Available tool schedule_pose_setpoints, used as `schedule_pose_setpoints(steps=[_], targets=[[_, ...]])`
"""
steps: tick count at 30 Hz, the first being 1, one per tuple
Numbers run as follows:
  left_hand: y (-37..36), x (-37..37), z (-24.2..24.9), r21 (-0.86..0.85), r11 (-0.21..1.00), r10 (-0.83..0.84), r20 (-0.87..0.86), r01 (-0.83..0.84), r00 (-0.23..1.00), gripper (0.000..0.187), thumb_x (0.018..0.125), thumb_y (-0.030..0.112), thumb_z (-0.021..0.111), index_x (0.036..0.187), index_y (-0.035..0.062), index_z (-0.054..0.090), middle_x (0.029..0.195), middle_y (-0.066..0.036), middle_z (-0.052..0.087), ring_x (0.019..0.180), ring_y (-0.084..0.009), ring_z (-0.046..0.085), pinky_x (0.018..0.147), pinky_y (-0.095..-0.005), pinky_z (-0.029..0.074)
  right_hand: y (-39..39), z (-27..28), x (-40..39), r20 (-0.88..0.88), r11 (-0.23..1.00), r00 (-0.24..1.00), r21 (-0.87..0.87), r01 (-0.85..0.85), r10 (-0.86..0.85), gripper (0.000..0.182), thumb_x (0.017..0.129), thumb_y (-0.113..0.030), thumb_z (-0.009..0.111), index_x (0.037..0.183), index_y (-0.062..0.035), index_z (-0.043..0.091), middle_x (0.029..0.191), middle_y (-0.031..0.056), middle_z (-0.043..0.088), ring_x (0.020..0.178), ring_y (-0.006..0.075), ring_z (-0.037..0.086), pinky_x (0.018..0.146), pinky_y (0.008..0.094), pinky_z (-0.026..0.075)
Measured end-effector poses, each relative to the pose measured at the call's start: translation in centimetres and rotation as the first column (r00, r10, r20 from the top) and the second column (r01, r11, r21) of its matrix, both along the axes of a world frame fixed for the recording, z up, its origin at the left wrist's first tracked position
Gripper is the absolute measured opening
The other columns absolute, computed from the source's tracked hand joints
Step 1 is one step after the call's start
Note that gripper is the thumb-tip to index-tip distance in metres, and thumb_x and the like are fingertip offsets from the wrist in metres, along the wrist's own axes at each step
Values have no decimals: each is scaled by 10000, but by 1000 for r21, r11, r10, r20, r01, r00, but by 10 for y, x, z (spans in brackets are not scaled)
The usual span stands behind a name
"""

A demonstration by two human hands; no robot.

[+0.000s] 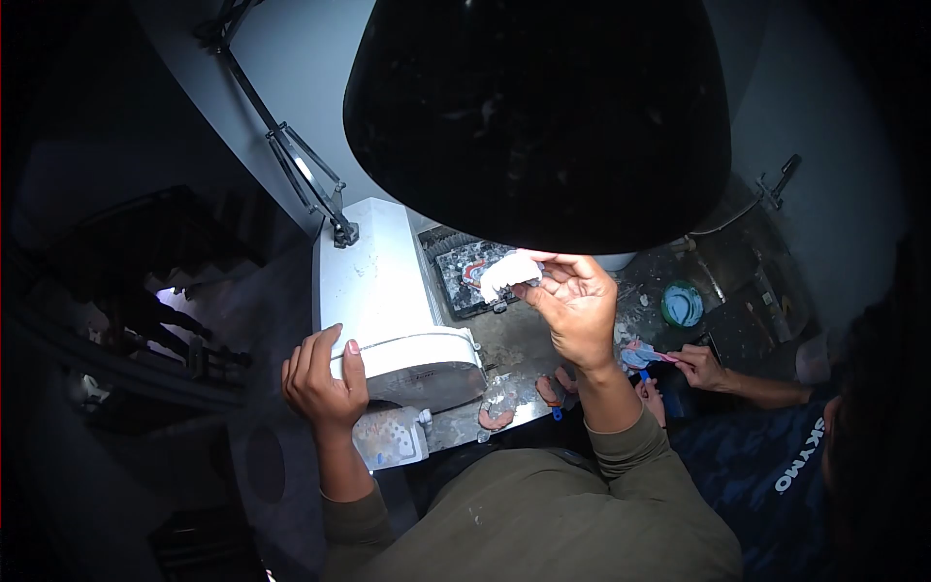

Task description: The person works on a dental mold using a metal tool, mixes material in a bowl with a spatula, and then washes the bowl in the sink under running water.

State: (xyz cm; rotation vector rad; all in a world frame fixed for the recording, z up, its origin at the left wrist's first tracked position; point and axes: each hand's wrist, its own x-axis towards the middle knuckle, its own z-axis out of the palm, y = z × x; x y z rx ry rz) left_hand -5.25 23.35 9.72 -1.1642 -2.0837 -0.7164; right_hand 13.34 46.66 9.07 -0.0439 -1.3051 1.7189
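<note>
Pinching a white dental cast (506,278) between thumb and fingers of the right hand (580,303), holding it over the counter (519,344), beside the black lamp shade (543,126). Resting the left hand (326,380) (fingers loosely parted) on the white machine (373,267), by its curved rim.

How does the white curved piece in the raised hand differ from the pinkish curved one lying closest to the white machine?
The white piece looks bright; the pinkish piece looks duller. The white piece is held up in the right hand, while the pinkish piece lies down with no hand on it. Both are curved.
</note>
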Motion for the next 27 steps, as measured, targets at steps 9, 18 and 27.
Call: schedule_pose_setpoints(steps=[9,18,27], targets=[[1,1,2,8,1000,-5,9,5,1000,215,859,195,619,958,30,714,910,-140,718,815,-340,676,726,-391,474,-6,-10,-8,-56,980,988,131,152,-145,320,856,228,540,1130,63,528,1153,188,630,1104,245,662,966,359,564],[1,-2,-1,10,1000,0,-10,0,1000,236,854,217,623,948,26,725,895,-137,721,780,-328,673,704,-384,474,-2,-17,-11,-125,999,992,-32,-11,7,291,840,191,613,1046,11,516,1102,183,642,1078,248,665,936,391,583],[0,-3,-2,22,1000,-3,-23,4,1000,266,853,245,620,946,25,736,892,-133,729,764,-315,678,693,-381,481,-2,-20,-11,-133,999,991,-44,-17,11,277,839,160,655,994,-24,516,1046,176,644,997,273,691,924,458,587]])
